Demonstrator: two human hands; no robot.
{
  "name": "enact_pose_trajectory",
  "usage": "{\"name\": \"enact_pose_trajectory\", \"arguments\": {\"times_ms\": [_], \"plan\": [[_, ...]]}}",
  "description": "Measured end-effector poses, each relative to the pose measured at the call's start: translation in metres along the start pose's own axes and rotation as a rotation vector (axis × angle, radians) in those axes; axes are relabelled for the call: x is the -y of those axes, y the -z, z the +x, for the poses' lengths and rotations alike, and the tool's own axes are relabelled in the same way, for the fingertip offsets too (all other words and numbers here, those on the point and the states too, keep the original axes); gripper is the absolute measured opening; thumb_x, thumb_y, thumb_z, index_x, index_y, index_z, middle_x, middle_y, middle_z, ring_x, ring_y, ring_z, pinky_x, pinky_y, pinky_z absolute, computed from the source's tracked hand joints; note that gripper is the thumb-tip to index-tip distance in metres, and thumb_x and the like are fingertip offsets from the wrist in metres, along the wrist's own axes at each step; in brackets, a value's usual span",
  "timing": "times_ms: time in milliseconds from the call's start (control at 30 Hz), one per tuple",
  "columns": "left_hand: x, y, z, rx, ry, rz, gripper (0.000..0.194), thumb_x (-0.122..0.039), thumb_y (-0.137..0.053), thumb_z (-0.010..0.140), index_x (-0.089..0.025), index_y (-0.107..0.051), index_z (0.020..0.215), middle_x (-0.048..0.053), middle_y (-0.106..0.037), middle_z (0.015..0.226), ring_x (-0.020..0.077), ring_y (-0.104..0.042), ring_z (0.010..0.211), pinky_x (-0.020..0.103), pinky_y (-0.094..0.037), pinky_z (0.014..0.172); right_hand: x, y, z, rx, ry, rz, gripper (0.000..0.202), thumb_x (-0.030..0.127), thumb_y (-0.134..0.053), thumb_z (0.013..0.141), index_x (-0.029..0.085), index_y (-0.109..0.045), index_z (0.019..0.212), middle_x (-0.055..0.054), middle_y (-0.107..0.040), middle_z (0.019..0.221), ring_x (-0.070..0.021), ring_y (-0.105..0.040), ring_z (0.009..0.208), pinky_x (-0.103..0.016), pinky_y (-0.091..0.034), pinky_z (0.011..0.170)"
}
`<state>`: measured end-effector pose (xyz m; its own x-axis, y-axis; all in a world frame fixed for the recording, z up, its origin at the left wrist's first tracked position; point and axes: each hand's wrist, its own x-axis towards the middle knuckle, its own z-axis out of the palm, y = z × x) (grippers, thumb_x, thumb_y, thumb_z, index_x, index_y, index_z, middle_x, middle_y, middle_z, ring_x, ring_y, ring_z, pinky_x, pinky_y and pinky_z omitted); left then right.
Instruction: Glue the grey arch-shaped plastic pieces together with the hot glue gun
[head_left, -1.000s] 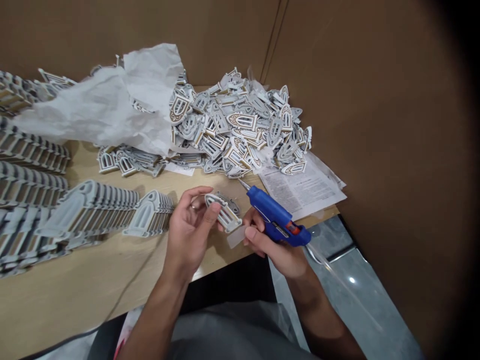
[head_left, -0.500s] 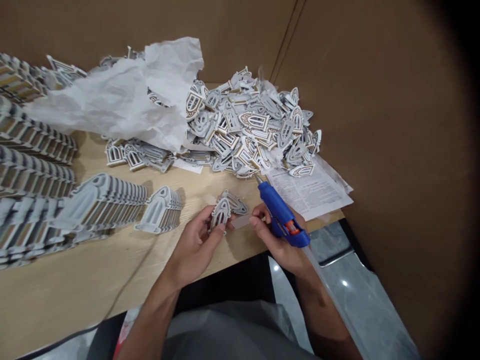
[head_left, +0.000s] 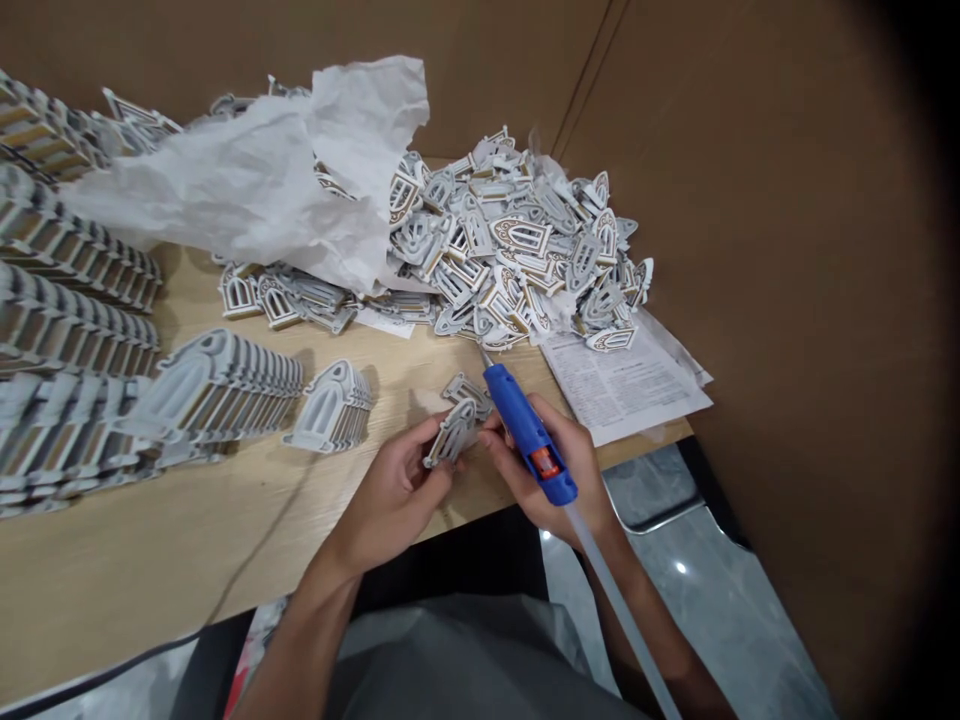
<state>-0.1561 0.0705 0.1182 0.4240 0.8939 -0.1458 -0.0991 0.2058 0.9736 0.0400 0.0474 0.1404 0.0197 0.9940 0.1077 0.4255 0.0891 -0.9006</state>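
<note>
A small grey-and-white arched window piece is pinched between the thumb and fingers of my left hand. My right hand holds a blue glue gun, its nozzle pointing up and left and a clear glue stick trailing from its rear. The right thumb and a finger meet close beside the arched piece; whatever lies between them is too small to tell. Just behind, another grey arched piece rests on the table. A large loose heap of arched pieces lies beyond my hands.
Rows of stacked arched pieces stand at the left, with a short stack nearest my left hand. Crumpled white paper covers part of the heap. Printed sheets lie at the table's right edge. Brown panels rise behind.
The glue gun and my right hand have shifted left, closer to my left hand. The held arched piece has tilted to the right. The camera view has moved slightly.
</note>
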Motion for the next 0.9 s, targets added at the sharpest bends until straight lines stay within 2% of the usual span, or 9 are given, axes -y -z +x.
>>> {"name": "enact_pose_trajectory", "arguments": {"times_ms": [133, 267, 467, 733, 800, 900], "plan": [[0.0000, -0.0001, -0.0010, 0.005, 0.023, 0.000, 0.035, -0.015, -0.068, 0.091, -0.016, -0.078, 0.125, 0.007, -0.080, 0.107, 0.0219, -0.074, 0.102, 0.032, -0.058, 0.098, 0.0003, 0.0002, -0.0013, 0.022, 0.007, -0.003, 0.015, 0.022, -0.080, 0.094, 0.023, -0.070, 0.105, 0.004, -0.065, 0.082, -0.0156, -0.061, 0.068, -0.028, -0.048, 0.065], [0.0018, 0.0003, -0.0011, 0.004, 0.050, -0.025, 0.040, -0.012, -0.069, 0.087, -0.016, -0.078, 0.126, 0.007, -0.081, 0.108, 0.0220, -0.074, 0.101, 0.033, -0.058, 0.097, 0.0011, 0.0001, -0.0023, 0.048, 0.043, 0.012, 0.021, 0.011, -0.079, 0.089, 0.025, -0.069, 0.101, 0.004, -0.071, 0.085, -0.0156, -0.065, 0.070, -0.026, -0.050, 0.067], [0.0037, 0.0007, -0.0008, -0.015, 0.073, -0.051, 0.046, -0.011, -0.069, 0.083, -0.017, -0.077, 0.127, 0.007, -0.081, 0.118, 0.0219, -0.074, 0.110, 0.033, -0.056, 0.105, 0.0038, -0.0029, 0.0017, 0.001, 0.022, -0.001, 0.016, 0.021, -0.081, 0.092, 0.024, -0.066, 0.095, 0.001, -0.074, 0.090, -0.0165, -0.065, 0.071, -0.028, -0.049, 0.066], [0.0045, 0.0011, -0.0009, -0.013, 0.035, -0.042, 0.041, -0.014, -0.067, 0.087, -0.015, -0.076, 0.127, 0.007, -0.081, 0.113, 0.0205, -0.075, 0.100, 0.029, -0.059, 0.090, -0.0002, -0.0067, 0.0022, 0.047, 0.069, -0.015, 0.023, 0.010, -0.079, 0.086, 0.025, -0.063, 0.090, 0.005, -0.070, 0.083, -0.0164, -0.068, 0.074, -0.025, -0.051, 0.069], [0.0061, 0.0017, -0.0007, -0.030, 0.030, -0.040, 0.041, -0.017, -0.069, 0.089, -0.015, -0.074, 0.129, 0.008, -0.081, 0.117, 0.0215, -0.076, 0.104, 0.031, -0.059, 0.093, -0.0015, -0.0076, 0.0020, 0.056, 0.075, -0.027, 0.026, 0.009, -0.079, 0.084, 0.026, -0.059, 0.086, 0.006, -0.068, 0.080, -0.0168, -0.068, 0.074, -0.025, -0.051, 0.069], [0.0086, 0.0022, -0.0006, -0.075, 0.038, -0.040, 0.051, -0.021, -0.072, 0.090, -0.015, -0.067, 0.140, 0.010, -0.079, 0.128, 0.0230, -0.074, 0.117, 0.035, -0.057, 0.108, -0.0015, -0.0094, 0.0022, 0.058, 0.072, -0.054, 0.029, 0.011, -0.077, 0.084, 0.026, -0.053, 0.081, 0.006, -0.065, 0.077, -0.0162, -0.064, 0.069, -0.025, -0.049, 0.065]]}}
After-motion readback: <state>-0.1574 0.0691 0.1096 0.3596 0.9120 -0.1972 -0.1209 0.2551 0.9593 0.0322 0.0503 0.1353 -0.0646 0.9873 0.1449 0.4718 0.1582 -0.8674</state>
